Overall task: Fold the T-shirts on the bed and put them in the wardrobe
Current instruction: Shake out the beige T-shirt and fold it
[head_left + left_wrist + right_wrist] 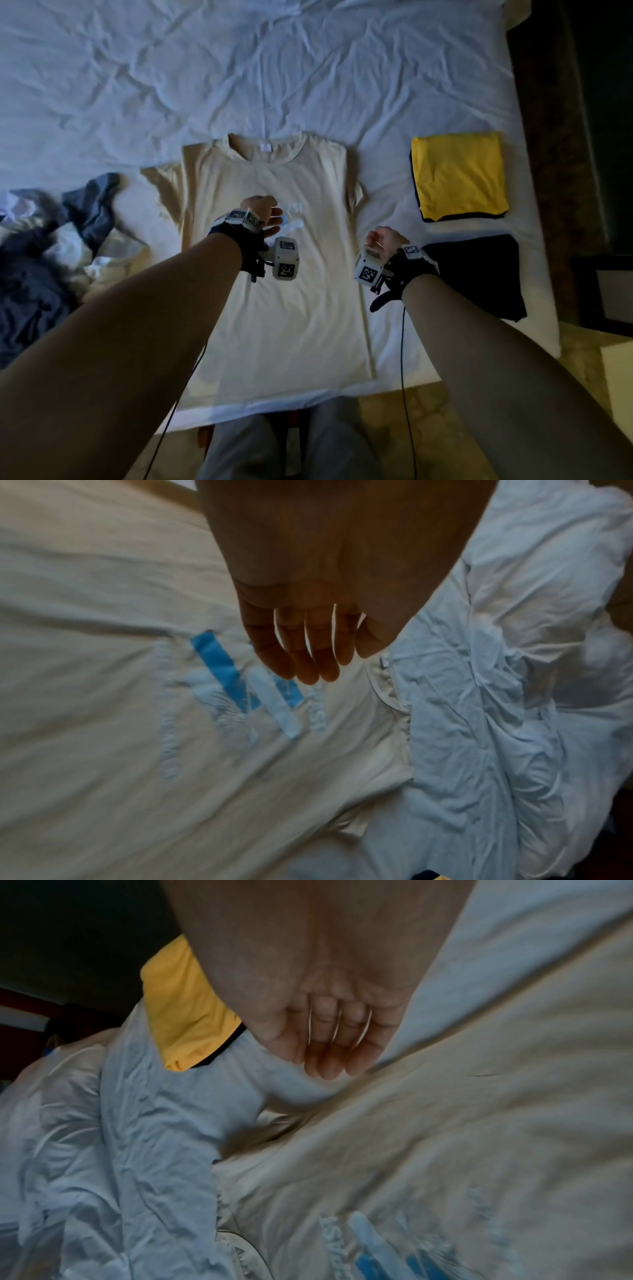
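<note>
Both hands hanging loose-fingered, gripping nothing.
Left hand [265, 214] is hovering over the cream T-shirt [274, 308]'s blurred blue print; right hand [382, 240] is hovering beside its edge, on the bed [239, 68].

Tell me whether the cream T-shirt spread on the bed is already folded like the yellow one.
No: the cream T-shirt lies spread flat with its left sleeve out, while the yellow T-shirt sits folded into a square to its right.

Dark wooden floor [555, 144] right of the bed — a pale mat [616, 370], perhaps, lies nearer.
</note>
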`<act>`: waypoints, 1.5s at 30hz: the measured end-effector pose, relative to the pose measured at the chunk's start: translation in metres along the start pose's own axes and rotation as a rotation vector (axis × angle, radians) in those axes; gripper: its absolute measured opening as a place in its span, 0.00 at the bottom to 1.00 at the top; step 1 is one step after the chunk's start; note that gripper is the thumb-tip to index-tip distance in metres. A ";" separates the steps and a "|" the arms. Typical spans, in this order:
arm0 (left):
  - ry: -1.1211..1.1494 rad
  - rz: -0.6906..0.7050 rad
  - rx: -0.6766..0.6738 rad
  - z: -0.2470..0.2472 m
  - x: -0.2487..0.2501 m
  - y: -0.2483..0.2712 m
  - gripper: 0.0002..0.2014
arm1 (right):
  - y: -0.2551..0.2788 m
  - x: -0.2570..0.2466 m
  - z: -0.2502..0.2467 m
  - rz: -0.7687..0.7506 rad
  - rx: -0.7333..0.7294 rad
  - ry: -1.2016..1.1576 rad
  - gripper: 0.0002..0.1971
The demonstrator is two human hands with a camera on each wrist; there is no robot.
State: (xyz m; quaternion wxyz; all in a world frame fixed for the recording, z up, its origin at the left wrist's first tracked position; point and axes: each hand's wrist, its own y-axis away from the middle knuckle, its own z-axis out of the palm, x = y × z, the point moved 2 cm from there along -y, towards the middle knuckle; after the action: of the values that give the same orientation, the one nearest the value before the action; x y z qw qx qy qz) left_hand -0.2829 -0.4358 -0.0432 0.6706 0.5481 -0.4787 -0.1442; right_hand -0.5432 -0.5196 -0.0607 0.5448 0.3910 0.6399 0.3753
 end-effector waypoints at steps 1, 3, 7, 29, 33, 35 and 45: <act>-0.011 0.000 0.002 0.009 0.005 -0.010 0.09 | -0.009 -0.011 0.002 0.000 0.007 -0.005 0.13; -0.030 -0.008 0.012 0.027 0.012 -0.029 0.10 | -0.030 -0.032 0.007 -0.026 0.015 0.042 0.13; -0.098 -0.002 0.037 0.065 0.023 -0.064 0.06 | -0.079 -0.067 0.022 -0.094 -0.054 0.282 0.13; -0.239 -0.148 0.069 0.127 0.013 -0.121 0.12 | -0.116 -0.092 0.036 -0.051 -0.367 0.460 0.16; -0.249 -0.165 0.093 0.125 0.011 -0.124 0.12 | -0.123 -0.111 0.045 -0.353 -0.177 0.629 0.12; -0.247 -0.154 0.098 0.125 0.012 -0.125 0.15 | -0.129 -0.117 0.045 -0.304 -0.100 0.539 0.16; -0.105 0.023 0.066 0.143 0.038 -0.112 0.09 | -0.122 -0.107 0.040 -0.193 -0.158 0.369 0.18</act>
State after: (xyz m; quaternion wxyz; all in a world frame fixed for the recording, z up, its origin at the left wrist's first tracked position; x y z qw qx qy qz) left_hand -0.3414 -0.5886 -0.1309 0.6278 0.5560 -0.5238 -0.1491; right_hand -0.5044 -0.6647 -0.1330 0.4809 0.2085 0.7319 0.4355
